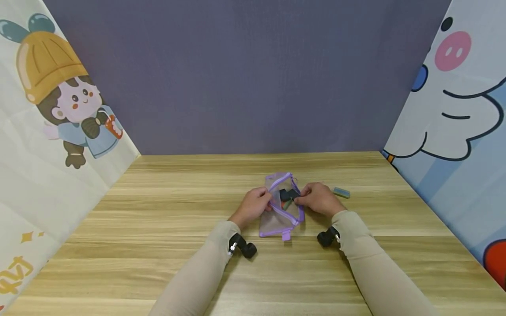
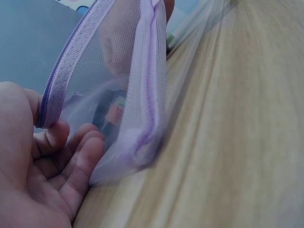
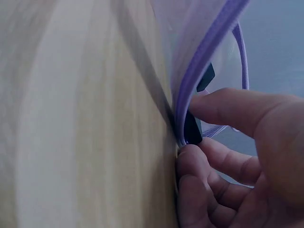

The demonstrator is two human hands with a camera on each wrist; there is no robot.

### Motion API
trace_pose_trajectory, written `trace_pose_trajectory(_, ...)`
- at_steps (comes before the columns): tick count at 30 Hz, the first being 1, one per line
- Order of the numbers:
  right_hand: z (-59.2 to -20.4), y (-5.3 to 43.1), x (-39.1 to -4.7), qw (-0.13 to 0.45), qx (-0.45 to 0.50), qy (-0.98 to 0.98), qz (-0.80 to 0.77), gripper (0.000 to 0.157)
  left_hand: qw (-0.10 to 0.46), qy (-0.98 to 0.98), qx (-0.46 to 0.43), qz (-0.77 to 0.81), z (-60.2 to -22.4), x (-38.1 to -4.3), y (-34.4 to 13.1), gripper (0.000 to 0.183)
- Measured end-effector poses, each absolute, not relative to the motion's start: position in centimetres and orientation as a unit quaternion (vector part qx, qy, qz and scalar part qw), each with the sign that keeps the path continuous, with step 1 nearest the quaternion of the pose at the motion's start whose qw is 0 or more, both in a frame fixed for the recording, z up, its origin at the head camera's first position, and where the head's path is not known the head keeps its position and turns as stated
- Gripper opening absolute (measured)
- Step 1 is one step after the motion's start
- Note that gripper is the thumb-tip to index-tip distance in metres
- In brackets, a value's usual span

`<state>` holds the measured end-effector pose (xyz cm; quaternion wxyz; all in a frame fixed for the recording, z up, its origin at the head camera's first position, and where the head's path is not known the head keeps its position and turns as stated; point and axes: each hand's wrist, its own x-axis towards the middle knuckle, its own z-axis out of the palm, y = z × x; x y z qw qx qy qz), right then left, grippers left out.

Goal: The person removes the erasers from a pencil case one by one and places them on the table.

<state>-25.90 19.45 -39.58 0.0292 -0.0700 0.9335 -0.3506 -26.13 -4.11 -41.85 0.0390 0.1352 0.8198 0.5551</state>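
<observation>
A mesh zipper pouch (image 1: 272,224) with purple trim lies on the table, its zipper spread apart. My left hand (image 1: 254,204) pinches the zipper edge (image 2: 53,102) on the left side; the other fingers curl against the mesh. At the right side of the opening, my right hand (image 1: 317,198) pinches a small black block (image 3: 193,129) between thumb and forefinger, close against the purple edge. Inside the pouch are another dark piece (image 1: 283,195), a green piece (image 1: 287,204) and a reddish piece (image 2: 114,113), partly hidden by the mesh.
A small blue-green block (image 1: 341,192) lies on the wooden table (image 1: 158,210), beyond my right wrist. A dark grey panel (image 1: 253,79) stands along the back edge, with cartoon-printed sheets (image 1: 23,145) at both sides.
</observation>
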Motion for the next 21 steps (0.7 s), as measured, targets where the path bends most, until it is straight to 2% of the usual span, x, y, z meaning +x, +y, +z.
trace_pose_trajectory(21, -39.09, 19.77, -25.74, 0.048, -0.078, 0.927, -0.363, 0.022, 0.038, 0.819, 0.137, 0.556, -41.88, -25.99, -4.18, 0.020)
